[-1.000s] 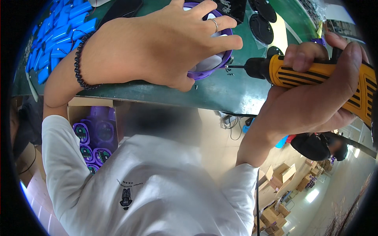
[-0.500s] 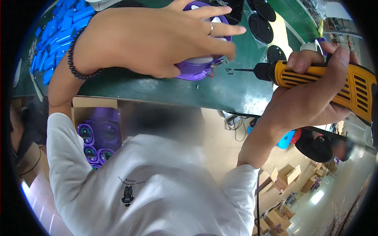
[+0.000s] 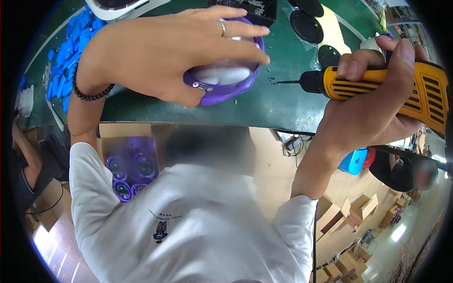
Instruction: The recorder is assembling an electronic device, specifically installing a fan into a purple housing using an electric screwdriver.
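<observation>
My left hand [image 3: 155, 56] is laid over a round purple housing [image 3: 236, 91] with a pale inside, thumb at its near rim and fingers reaching across it. A small metal piece [image 3: 203, 87] shows on the rim by the thumb. My right hand [image 3: 373, 113] is closed around a yellow and black electric screwdriver [image 3: 363, 87], held level with its thin bit pointing left. The bit's tip is at a few tiny dark screws [image 3: 272, 79] on the green table, right of the housing; whether it touches one I cannot tell.
Blue wrapped cells [image 3: 66, 66] are heaped at the left. Black discs [image 3: 306, 27] and a yellow sheet [image 3: 332, 30] lie at the far right, near a black box [image 3: 259, 10]. Below the table edge, a carton [image 3: 125, 129] holds several purple housings. Another person's arm [image 3: 28, 153] shows at far left.
The purple housing has turned under my left hand, bringing the metal piece from its right side to near my thumb. The screwdriver tip has come closer to the tiny screws. The view has shifted slightly.
</observation>
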Tool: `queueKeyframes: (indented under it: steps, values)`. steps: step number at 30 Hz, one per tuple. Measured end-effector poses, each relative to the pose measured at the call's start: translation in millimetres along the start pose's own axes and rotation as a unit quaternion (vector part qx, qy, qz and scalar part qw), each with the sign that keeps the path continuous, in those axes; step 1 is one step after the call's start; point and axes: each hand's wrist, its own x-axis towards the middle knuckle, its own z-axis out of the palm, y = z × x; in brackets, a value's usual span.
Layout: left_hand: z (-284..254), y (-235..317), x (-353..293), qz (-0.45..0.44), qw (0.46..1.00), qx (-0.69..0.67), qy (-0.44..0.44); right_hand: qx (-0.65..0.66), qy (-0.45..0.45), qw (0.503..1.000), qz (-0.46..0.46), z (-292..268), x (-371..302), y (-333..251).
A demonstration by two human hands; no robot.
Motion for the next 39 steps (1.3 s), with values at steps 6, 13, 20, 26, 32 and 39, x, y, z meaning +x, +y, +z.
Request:
queueKeyframes:
  steps: [6, 13, 20, 26, 32, 39]
  values:
    - [22.9, 20.5, 17.2, -0.094, 0.994, 0.03, 0.046, 0.01, -0.03, 0.999, 0.017, -2.7, 1.2, -7.3]
    - [26.5, 16.7, 19.5, -0.109, 0.989, 0.089, 0.038, 0.016, -0.024, 1.0, 0.005, 4.5, 0.0, 6.6]
    - [31.2, 17.1, 19.8, -0.113, 0.988, 0.098, 0.049, 0.013, -0.042, 0.999, 0.008, 11.9, -0.2, 8.6]
    - [27.7, 17.6, 19.6, -0.105, 0.988, 0.1, 0.056, 0.008, -0.056, 0.998, 0.015, 18.0, -0.2, 6.7]
    - [23.9, 21.6, 19.8, -0.107, 0.989, 0.079, 0.057, -0.013, -0.053, 0.998, 0.021, 29.1, -2.1, -1.1]
    - [32.0, 17.4, 20.1, -0.113, 0.987, 0.098, 0.057, -0.047, -0.04, 0.998, 0.03, 41.2, -4.2, -7.2]
